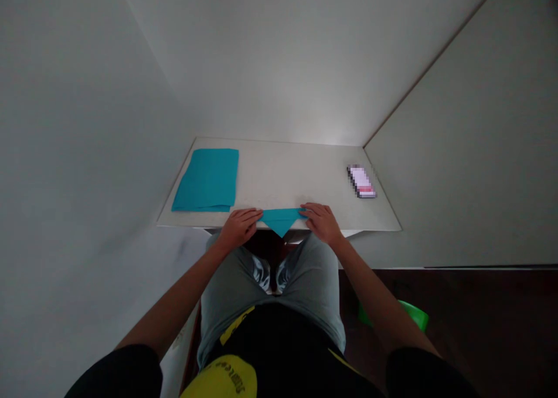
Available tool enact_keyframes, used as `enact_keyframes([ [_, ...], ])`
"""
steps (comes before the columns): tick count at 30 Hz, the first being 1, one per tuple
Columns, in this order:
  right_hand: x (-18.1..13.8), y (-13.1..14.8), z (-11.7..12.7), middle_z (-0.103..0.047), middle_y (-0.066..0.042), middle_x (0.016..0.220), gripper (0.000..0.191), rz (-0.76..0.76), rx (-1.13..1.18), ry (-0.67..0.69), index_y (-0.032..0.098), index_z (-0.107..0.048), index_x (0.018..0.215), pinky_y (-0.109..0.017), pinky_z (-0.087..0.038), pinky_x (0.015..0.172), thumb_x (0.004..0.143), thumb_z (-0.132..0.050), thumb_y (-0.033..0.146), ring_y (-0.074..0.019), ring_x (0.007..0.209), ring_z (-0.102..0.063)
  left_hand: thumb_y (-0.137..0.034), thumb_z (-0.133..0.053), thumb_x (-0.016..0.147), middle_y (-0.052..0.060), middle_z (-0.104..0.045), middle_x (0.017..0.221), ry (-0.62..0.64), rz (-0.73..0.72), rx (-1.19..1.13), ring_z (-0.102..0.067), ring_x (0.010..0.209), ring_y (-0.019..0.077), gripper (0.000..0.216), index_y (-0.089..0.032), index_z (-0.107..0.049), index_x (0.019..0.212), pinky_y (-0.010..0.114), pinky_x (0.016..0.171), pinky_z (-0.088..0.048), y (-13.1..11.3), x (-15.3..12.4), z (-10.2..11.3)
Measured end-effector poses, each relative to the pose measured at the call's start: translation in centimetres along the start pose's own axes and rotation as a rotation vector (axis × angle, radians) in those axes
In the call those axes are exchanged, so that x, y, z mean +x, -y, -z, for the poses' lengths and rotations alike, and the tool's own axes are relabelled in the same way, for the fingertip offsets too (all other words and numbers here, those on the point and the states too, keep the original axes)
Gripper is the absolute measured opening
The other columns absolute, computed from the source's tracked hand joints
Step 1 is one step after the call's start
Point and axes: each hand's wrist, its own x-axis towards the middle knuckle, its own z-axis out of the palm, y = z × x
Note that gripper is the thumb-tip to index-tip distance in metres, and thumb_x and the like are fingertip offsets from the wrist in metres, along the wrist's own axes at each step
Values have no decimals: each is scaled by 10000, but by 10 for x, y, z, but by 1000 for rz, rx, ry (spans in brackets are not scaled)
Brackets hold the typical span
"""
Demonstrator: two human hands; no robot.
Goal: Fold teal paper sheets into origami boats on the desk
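Observation:
A folded piece of teal paper lies at the front edge of the white table, its pointed tip hanging over the edge toward me. My left hand grips its left end, fingers pressed together on the paper. At the right end, my right hand holds it the same way, with the fingers along the top fold. The thumbs are partly hidden. Left of my left hand lies a stack of teal paper sheets, slightly fanned at its lower edge.
The white table is narrow, with walls behind it and on the left. A phone with a blurred screen lies near its right end, beside a pale panel. Below right, a green object stands on the dark floor.

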Motion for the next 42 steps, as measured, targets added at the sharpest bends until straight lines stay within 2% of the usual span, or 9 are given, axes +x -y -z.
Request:
enact_keyframes([
  [5, 11, 70, -37, -512, -101, 1692, 557, -10, 62, -30, 272, -491, 1642, -560, -387, 1287, 1091, -524, 348, -298, 1570, -476, -401, -667, 1005, 67, -635, 1577, -12, 32, 33, -564, 1505, 309, 527, -305, -644, 1522, 549, 1259, -398, -10, -7, -6],
  [8, 18, 88, -54, -462, -105, 1724, 679, 10, 105, 31, 272, -405, 1700, -566, -359, 1329, 1085, -562, 514, -307, 1613, -421, -410, -672, 1014, 68, -671, 1533, -25, 45, 33, -593, 1481, 308, 466, -302, -686, 1468, 547, 1254, -414, -9, -7, -9],
  [16, -18, 27, -29, -391, -128, 1759, 670, -119, 15, -2, 254, -317, 1738, -617, -290, 1349, 1128, -449, 496, -313, 1644, -366, -389, -681, 1020, 63, -738, 1443, -93, 58, -3, -619, 1459, 292, 348, -301, -753, 1349, 555, 1264, -425, -8, -9, -17],
  [22, -37, 16, -22, -468, -153, 1715, 781, -27, 25, 13, 252, -442, 1666, -610, -323, 1311, 1006, -674, 600, -342, 1601, -435, -330, -682, 1007, 31, -815, 1289, -116, 85, -104, -694, 1364, 275, 197, -315, -810, 1157, 568, 1276, -410, -5, -14, -18],
  [27, -32, 16, -25, -785, -101, 1304, 263, -154, 156, -167, 283, -760, 1178, -540, -490, 1125, 1063, -595, 452, -314, 1292, -699, -468, -663, 999, 66, -843, 1098, -188, 280, -292, -782, 1046, 255, 256, -257, -794, 1064, 447, 1038, -585, -5, 1, -4],
  [30, -12, 15, -24, -799, -67, 966, 300, -301, 327, -250, 265, -730, 1045, -456, -571, 951, 1047, -593, 531, -269, 955, -756, -552, -689, 953, 49, -820, 1017, -265, 411, -376, -754, 950, 230, 340, -242, -742, 1082, 369, 883, -596, -5, 20, 3],
  [34, 16, 9, -26, -755, -28, 870, 416, -422, 575, -321, 259, -648, 1227, -346, -581, 715, 985, -631, 597, -245, 854, -739, -544, -690, 939, 0, -760, 865, -277, 478, -401, -709, 812, 196, 348, -244, -674, 1114, 318, 754, -546, -2, 41, 4],
  [38, 25, 2, -32, -738, -32, 854, 363, -420, 548, -298, 244, -687, 1220, -374, -587, 773, 1013, -563, 515, -229, 804, -704, -465, -666, 981, 17, -752, 849, -174, 406, -290, -692, 776, 202, 254, -235, -718, 1074, 347, 781, -532, 2, 44, -2],
  [42, 18, -2, -33, -738, -104, 1028, 297, -276, 338, -264, 241, -783, 1128, -450, -573, 928, 1025, -564, 413, -262, 953, -685, -411, -673, 1007, 74, -780, 995, -104, 254, -82, -716, 963, 247, 212, -235, -785, 1044, 416, 945, -525, -1, 35, -2],
])
